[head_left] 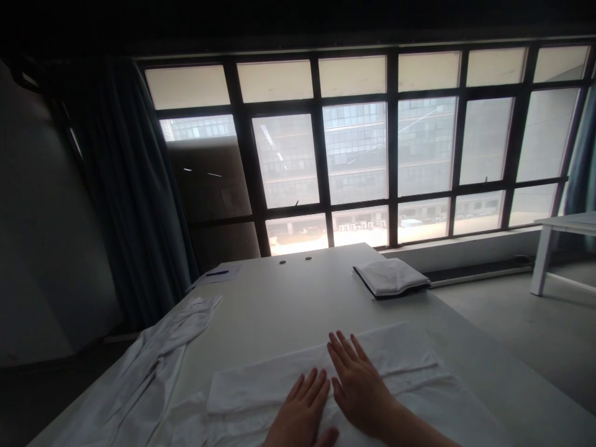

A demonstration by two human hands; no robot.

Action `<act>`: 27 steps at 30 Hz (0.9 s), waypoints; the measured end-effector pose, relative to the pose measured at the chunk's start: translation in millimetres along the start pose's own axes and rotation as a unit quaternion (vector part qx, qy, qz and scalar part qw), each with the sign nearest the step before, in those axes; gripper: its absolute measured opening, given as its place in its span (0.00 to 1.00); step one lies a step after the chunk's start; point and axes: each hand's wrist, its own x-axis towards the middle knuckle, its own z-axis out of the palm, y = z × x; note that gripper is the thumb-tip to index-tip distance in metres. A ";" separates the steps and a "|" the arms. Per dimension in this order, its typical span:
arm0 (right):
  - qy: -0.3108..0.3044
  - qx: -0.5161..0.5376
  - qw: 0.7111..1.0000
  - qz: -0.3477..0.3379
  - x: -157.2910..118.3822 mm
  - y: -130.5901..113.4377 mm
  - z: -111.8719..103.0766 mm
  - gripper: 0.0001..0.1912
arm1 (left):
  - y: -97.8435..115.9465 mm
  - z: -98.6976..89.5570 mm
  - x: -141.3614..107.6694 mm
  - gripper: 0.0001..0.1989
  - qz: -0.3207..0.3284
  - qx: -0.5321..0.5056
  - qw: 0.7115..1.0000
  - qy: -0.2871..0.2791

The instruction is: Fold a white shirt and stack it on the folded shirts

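A white cloth garment (251, 386) lies spread on the white table in front of me, with a long folded band along its far side and creases toward the right. My left hand (302, 406) rests flat on it, fingers stretched out and pointing away from me. Just to its right, my right hand (356, 385) also presses flat on the cloth, its fingertips near the far edge. Neither hand grips anything. The garment's near part runs out of the bottom of the view, so its kind cannot be made out.
A crumpled white garment (153, 360) lies along the table's left edge. At the back right sits a folded stack of white and dark cloth (391, 277). A blue pen (216, 273) lies on paper at the far left. Another white table (542, 257) stands to the right.
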 end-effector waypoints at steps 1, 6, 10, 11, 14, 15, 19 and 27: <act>-0.029 0.012 0.999 0.008 -2.3 -1.6 3.6 0.34 | 0.0 1.3 0.1 0.39 -0.002 0.002 1.000 0.002; -0.127 0.054 0.990 0.016 -9.1 2.0 13.4 0.33 | 1.3 5.2 0.7 0.41 -0.047 0.002 0.999 0.003; -0.103 0.027 0.994 0.018 -4.2 0.3 3.2 0.32 | 3.6 2.9 1.5 0.41 -0.082 0.001 0.997 -0.001; -0.083 0.016 0.996 0.013 -2.0 0.1 -0.7 0.31 | 3.7 2.0 1.7 0.41 -0.087 0.000 0.996 0.001; -0.019 -0.006 1.000 0.010 2.3 4.6 -9.7 0.32 | 1.5 -1.7 1.7 0.40 -0.103 -0.001 0.995 0.013; -0.012 -0.006 1.000 0.019 2.0 8.0 -10.2 0.32 | -0.2 -3.3 1.5 0.40 -0.111 0.001 0.994 0.017; -0.088 0.029 0.995 0.045 -6.9 22.3 2.0 0.37 | -8.2 -9.9 0.1 0.40 -0.140 0.002 0.990 0.018; -0.089 0.015 0.995 0.039 -0.5 36.7 -2.1 0.40 | -10.6 -12.7 -2.7 0.39 -0.138 0.009 0.990 0.023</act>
